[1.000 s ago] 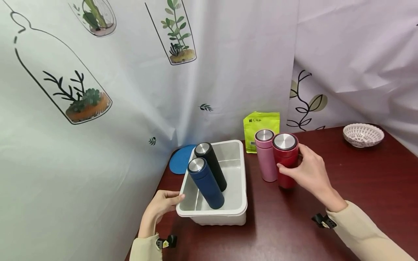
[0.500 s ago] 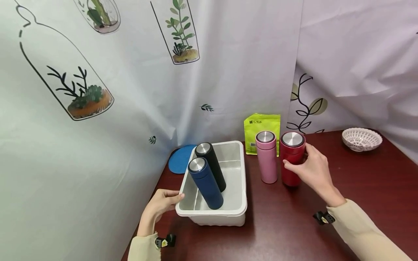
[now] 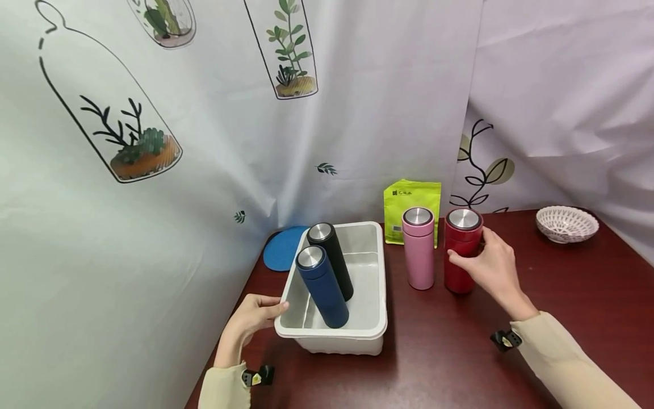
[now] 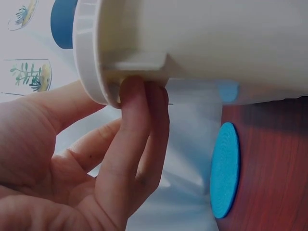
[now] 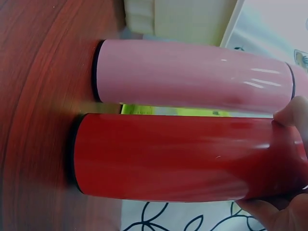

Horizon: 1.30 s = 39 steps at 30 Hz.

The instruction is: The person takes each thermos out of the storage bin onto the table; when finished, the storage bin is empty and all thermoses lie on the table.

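My right hand (image 3: 493, 275) grips the upper part of a red thermos (image 3: 458, 277), thumb on one side and fingers on the other. The thermos is upright, its base at the tabletop, just right of a pink thermos (image 3: 420, 258); a narrow gap between them shows in the right wrist view. At the left, my left hand (image 3: 255, 318) pinches the rim of a white plastic bin (image 3: 352, 345), with fingertips under the lip in the left wrist view. Inside the bin, a blue thermos (image 3: 323, 289) and a black thermos (image 3: 334, 261) lean against its left side.
Behind the pink thermos stands a lime-green pouch (image 3: 395, 213). A round blue mat (image 3: 280, 253) lies behind the bin's left corner. A white woven bowl (image 3: 567, 224) sits at the back right of the dark red table (image 3: 434, 358). A printed curtain (image 3: 357, 113) hangs behind.
My right hand has carried the red thermos rightward, away from the pink one, and it now stands upright at the tabletop. The left hand stays on the bin's rim.
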Motion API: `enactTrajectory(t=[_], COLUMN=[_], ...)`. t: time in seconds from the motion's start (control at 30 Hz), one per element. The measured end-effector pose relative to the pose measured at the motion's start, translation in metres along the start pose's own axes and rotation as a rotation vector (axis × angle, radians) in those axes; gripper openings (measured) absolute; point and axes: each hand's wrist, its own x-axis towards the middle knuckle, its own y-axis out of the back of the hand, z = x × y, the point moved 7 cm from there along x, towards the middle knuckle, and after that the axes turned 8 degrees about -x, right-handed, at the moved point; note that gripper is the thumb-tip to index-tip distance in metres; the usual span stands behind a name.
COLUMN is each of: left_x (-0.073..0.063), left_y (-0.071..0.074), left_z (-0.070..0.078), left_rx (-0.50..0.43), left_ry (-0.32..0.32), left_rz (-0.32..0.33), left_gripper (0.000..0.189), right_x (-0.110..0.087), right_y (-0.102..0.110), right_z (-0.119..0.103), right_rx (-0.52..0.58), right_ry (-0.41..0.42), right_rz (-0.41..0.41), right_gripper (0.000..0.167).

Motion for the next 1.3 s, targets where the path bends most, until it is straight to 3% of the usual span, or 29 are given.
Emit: enactTrajectory(t=[0.23, 0.57, 0.8, 1.03, 1.3], left_x=[-0.001, -0.001, 0.0, -0.001, 0.001], left_y=[-0.002, 0.003, 0.005, 0.003, 0.005], left_z=[-0.003, 0.0, 0.0, -0.003, -0.002], left_rx=[-0.012, -0.009, -0.025, -0.029, -0.026], left_ry=[0.002, 0.003, 0.002, 0.011, 0.015], left_rz=[-0.009, 0.009, 0.02, 0.018, 0.023], left_gripper=[0.042, 0.041, 0.04, 0.04, 0.042], right_x=[0.001, 0.005, 0.005, -0.002, -0.006], right_y=[-0.003, -0.008, -0.014, -0.014, 0.0], right_z=[0.013, 0.014, 0.015, 0.015, 0.013], right_rx=[-0.016, 0.015, 0.029, 0.026, -0.017], right_ry=[-0.076, -0.047, -0.089, -0.122, -0.127], right_rz=[-0.049, -0.176, -0.255, -0.273, -0.282], right_gripper=[0.056, 0.061, 0.079, 0.09, 0.097])
